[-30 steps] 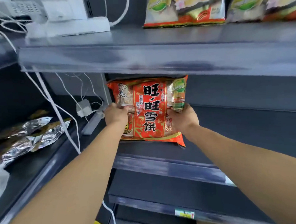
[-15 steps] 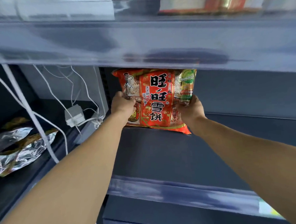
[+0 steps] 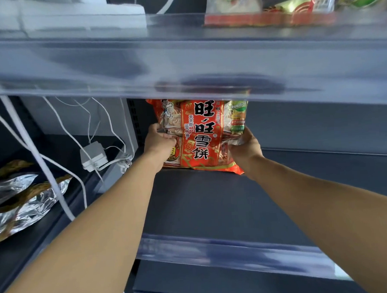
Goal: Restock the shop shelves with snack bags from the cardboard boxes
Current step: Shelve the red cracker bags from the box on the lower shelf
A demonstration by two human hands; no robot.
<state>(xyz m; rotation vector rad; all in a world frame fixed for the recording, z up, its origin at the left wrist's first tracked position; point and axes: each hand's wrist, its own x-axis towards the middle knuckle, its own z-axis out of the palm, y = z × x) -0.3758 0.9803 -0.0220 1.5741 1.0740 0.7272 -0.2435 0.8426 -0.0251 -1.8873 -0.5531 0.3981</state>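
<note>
Snack bag [image 3: 198,135], gripped on either side by left hand [image 3: 159,140] and right hand [image 3: 246,144], is seemingly being set at the shelf [image 3: 213,201] back (next: release without toppling it).

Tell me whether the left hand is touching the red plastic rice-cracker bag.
Touching. The head view shows the left hand gripping the red plastic rice-cracker bag, its fingers curled over the bag's left edge with no gap.

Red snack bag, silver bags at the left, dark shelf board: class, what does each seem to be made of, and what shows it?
Red snack bag: likely glossy printed plastic film; clear patches show the crackers inside, and it creases.
Silver bags: metallised foil film; crinkled, mirror-like shine.
Dark shelf board: probably painted metal; flat, matte, grey.
</note>
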